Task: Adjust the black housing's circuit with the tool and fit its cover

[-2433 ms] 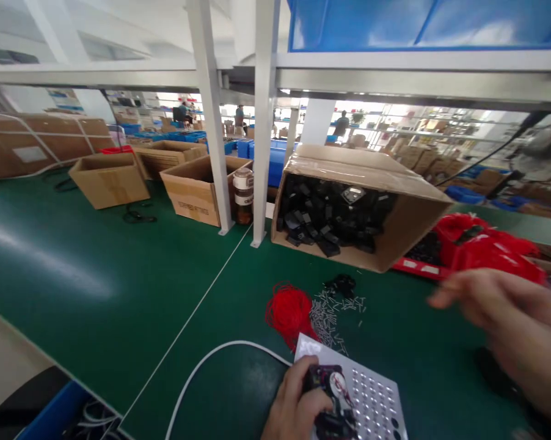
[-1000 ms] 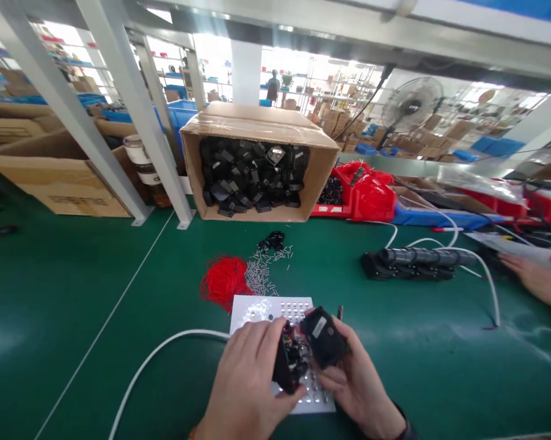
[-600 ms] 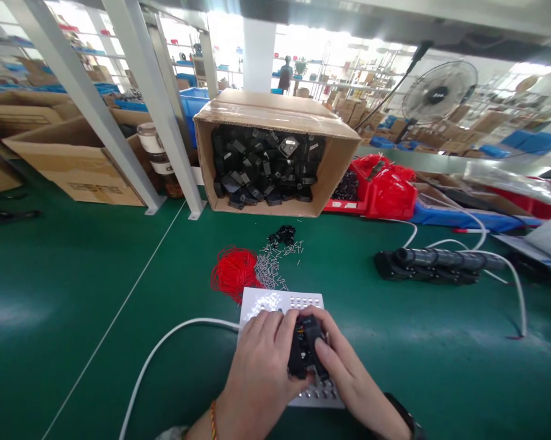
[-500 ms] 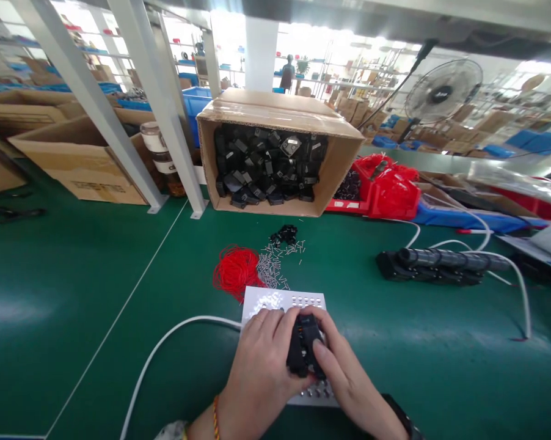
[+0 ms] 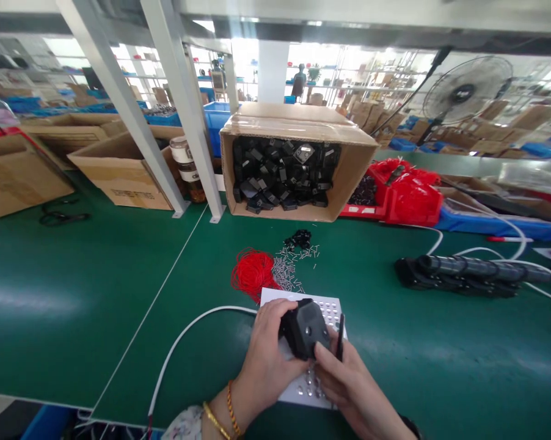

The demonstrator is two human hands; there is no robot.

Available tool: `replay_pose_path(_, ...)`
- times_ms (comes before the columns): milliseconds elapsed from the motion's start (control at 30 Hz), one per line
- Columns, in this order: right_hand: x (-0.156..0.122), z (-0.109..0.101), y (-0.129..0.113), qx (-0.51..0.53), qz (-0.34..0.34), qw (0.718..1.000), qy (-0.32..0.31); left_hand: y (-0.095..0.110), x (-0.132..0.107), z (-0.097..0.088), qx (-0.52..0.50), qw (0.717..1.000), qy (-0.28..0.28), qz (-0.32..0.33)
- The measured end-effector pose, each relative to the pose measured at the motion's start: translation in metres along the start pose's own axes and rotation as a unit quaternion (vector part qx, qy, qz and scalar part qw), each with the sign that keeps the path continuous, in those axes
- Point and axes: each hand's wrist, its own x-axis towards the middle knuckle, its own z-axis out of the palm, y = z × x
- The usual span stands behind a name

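Note:
My left hand [image 5: 273, 342] is closed around a black plastic housing [image 5: 310, 330], fingers over its top and thumb below. The housing is tilted, with a flat face and a small round hole turned up. My right hand [image 5: 344, 373] grips the lower right corner of the same housing, thumb pressed on its edge. A thin black stick-like piece [image 5: 341, 336] stands up by the right fingers; its kind I cannot make out. Under both hands lies a white board [image 5: 287, 394] with rows of shiny round spots, partly hidden.
Red cord [image 5: 253, 274], small metal pins [image 5: 284, 272] and small black parts [image 5: 299, 239] lie beyond the board. A cardboard box [image 5: 298, 116] of black housings stands behind. A white cable [image 5: 179, 339] curves left. Joined black units [image 5: 468, 275] lie right; red bins [image 5: 413, 201] stand behind.
The housing has been turned from its open, divided side to its flat face. A thin black piece now shows by my right hand. The whole view has shifted to the left.

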Motion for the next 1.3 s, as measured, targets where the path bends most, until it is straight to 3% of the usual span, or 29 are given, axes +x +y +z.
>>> replay_pose_path(133,0.001,0.015,0.007,0.073,-0.045,0.995,0.044,-0.004,0.008,-0.015,-0.155,0.982,-0.083,-0.067)
replay_pose_path(200,0.001,0.022,0.005,0.069,-0.053,0.995,0.056,-0.003,0.017,-0.021,-0.172,0.976,-0.099,-0.089)
replay_pose_path(400,0.001,0.028,0.003,0.038,-0.070,0.995,0.063,0.001,0.032,-0.022,-0.132,0.982,-0.075,-0.110)
replay_pose_path(1067,0.006,0.020,0.016,-0.088,-0.116,0.985,0.097,0.000,0.023,-0.026,-0.132,0.988,-0.053,-0.059)
replay_pose_path(1300,0.014,0.026,0.024,-0.106,-0.071,0.989,0.070,0.004,0.034,-0.033,-0.060,0.998,-0.027,-0.022)
